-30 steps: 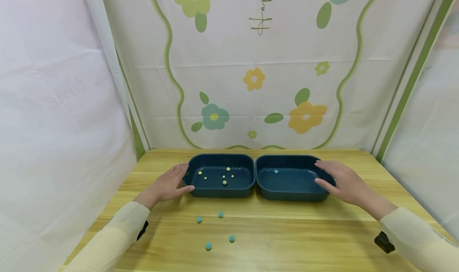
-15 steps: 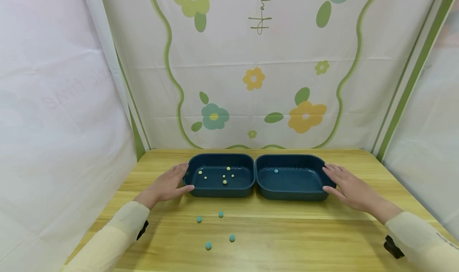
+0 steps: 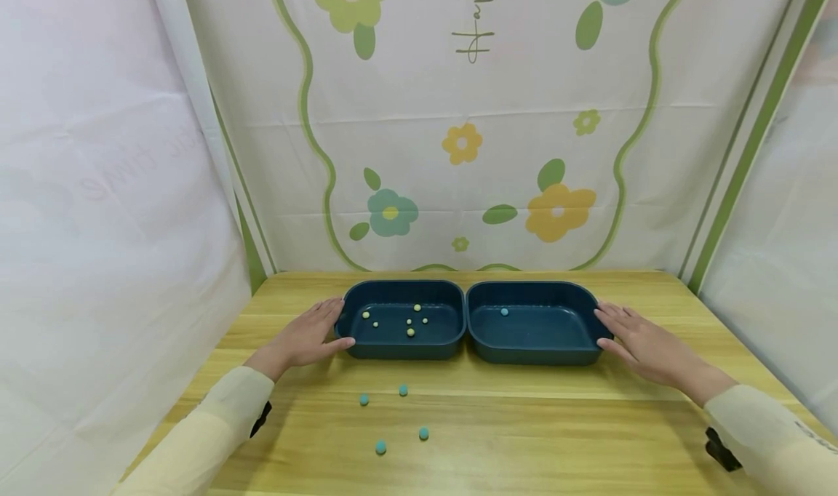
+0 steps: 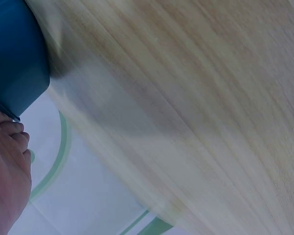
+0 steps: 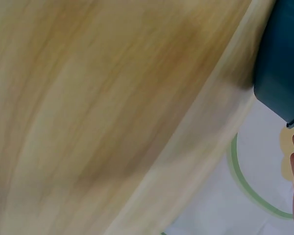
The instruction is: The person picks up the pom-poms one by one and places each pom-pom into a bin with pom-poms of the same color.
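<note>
Two dark blue rectangular trays stand end to end on the table. In the head view my left hand [image 3: 304,338] touches the outer end of the left tray [image 3: 406,352], fingers extended along its rim. The right tray [image 3: 537,356] has my right hand [image 3: 648,347] at its outer end, thumb and fingers spread and touching the rim. Several small pale yellow balls [image 3: 410,332] lie in the left tray, and one blue ball [image 3: 505,312] in the right. Both wrist views show fingertips at a tray rim [image 4: 17,118]; the rest of each hand is partly cut off.
Several loose blue balls, one of them a near-front ball [image 3: 381,447], lie on the wooden table [image 3: 524,423] in front of the left tray. A white flowered cloth [image 3: 419,154] hangs behind the table, with more cloth at both sides.
My right hand has moved outward to the right, from over the right tray's end to its outer rim. The left hand, the trays and the balls stay put.
</note>
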Tool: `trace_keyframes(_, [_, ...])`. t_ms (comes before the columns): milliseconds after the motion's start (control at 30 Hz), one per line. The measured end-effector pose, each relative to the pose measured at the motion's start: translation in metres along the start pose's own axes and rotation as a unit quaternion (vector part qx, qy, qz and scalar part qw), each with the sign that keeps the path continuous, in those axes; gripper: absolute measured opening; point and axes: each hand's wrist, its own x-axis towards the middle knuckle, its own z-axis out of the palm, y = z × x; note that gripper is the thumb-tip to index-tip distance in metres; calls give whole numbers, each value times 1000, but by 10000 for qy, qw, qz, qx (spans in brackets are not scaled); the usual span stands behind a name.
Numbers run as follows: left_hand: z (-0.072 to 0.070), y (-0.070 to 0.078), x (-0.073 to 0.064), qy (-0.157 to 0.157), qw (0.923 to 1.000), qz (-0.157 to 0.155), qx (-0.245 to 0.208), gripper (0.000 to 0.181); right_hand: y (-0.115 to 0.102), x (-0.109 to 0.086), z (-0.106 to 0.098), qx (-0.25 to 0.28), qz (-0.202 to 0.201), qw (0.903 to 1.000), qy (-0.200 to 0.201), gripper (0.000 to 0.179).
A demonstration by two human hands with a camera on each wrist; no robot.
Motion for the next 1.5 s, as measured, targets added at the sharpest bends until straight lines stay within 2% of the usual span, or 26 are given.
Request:
trace_keyframes(300, [0,0,-1,36,10000,37,-4,91,4,-1,5,-80,-30,10000,4,57])
trace_keyframes(500, [-1,0,-3,210,9997,112,-3,90,4,-1,6,20,115,9999,-76,59])
trace_keyframes(733, [-6,-2,-11,787,9963,251,228,85,4,-1,6,45,127,9999,-80,59])
trace_keyframes(967, [-7,-2,-23,1539,9864,514,260,76,3,-1,7,-61,27,10000,51,57])
trace_keyframes(1067, [-7,-1,-28,1751,9822,668,103,70,3,-2,7,-92,-19,9999,105,57])
trace_keyframes(1300, [-3,8,-39,1959,9768,778,-387,56,4,-3,9,-98,-50,9998,134,57])
trace_keyframes(1400, [-1,12,-42,1923,9744,761,-880,48,5,-2,9,-90,-53,9999,133,57])
trace_keyframes(1500, [1,17,-44,1761,9677,772,-1633,39,5,-2,9,-96,-50,9998,145,57])
